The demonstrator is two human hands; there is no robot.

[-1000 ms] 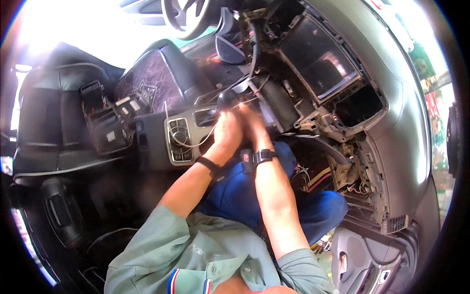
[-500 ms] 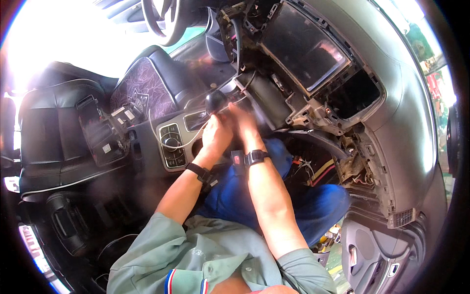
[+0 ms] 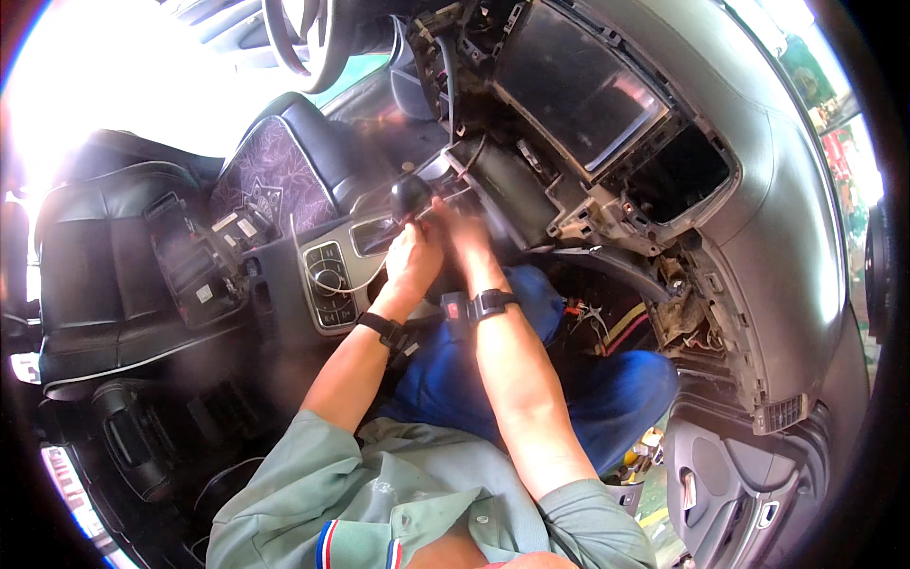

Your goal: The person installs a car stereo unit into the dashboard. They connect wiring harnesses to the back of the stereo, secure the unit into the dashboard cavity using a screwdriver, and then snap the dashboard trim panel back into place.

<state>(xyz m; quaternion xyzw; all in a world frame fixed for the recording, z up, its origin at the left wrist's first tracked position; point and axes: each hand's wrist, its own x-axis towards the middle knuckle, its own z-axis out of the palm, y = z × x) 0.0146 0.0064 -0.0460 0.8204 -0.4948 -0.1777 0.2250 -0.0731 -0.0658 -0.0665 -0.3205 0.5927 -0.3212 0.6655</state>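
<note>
My left hand (image 3: 411, 256) is closed on a thin white cable (image 3: 353, 286), just below the black gear knob (image 3: 409, 197). My right hand (image 3: 463, 232) is beside it to the right of the knob, smeared by motion, so what its fingers hold is unclear. The cable loops over the round control dial with buttons (image 3: 327, 281) on the centre console (image 3: 334, 237). A dark glossy trim panel (image 3: 502, 190) lies just beyond my right hand.
A stripped dashboard (image 3: 777, 218) with a screen (image 3: 578, 81) and open cavity fills the right. Loose wires hang in the footwell (image 3: 597, 322). A removed electronic unit (image 3: 199, 266) lies on the left seat (image 3: 95, 275). The steering wheel (image 3: 313, 38) is at top, an open door (image 3: 720, 455) lower right.
The whole scene has shifted slightly left and up in the picture. Both my hands stay at the gear knob, with the right one moving quickly and blurred.
</note>
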